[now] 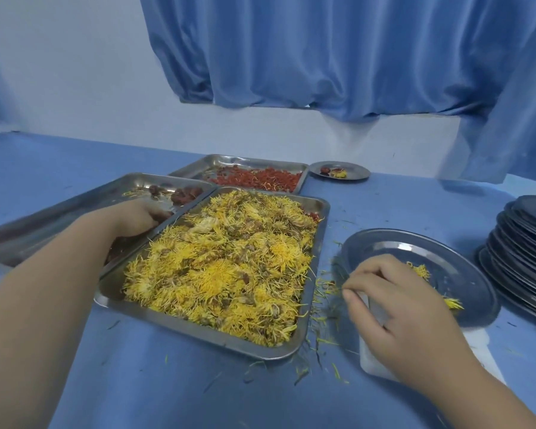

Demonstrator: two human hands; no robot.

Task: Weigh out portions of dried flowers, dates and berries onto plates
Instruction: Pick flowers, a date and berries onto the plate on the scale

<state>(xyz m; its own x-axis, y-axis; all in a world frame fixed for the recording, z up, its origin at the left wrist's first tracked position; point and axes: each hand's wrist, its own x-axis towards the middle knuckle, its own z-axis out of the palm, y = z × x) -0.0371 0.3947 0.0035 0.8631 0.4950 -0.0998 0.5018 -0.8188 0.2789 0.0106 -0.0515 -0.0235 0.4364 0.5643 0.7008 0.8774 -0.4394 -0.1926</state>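
Note:
A steel tray of dried yellow flowers (223, 267) lies in the middle of the blue table. Left of it stands a tray with a few dark dates (186, 193), and behind it a tray of red berries (260, 178). My left hand (136, 218) reaches into the date tray with its fingers curled down; the flower tray's rim hides the fingertips. A round steel plate (440, 261) with a few yellow flowers (421, 270) sits on a white scale (381, 363). My right hand (393, 301) hovers over the plate's near left rim, fingers loosely curled, with nothing seen in them.
A tall stack of steel plates (523, 252) stands at the right edge. A small plate (353, 173) holding a date and some flowers sits at the back by the wall. Loose petals litter the table around the flower tray. A blue curtain hangs behind.

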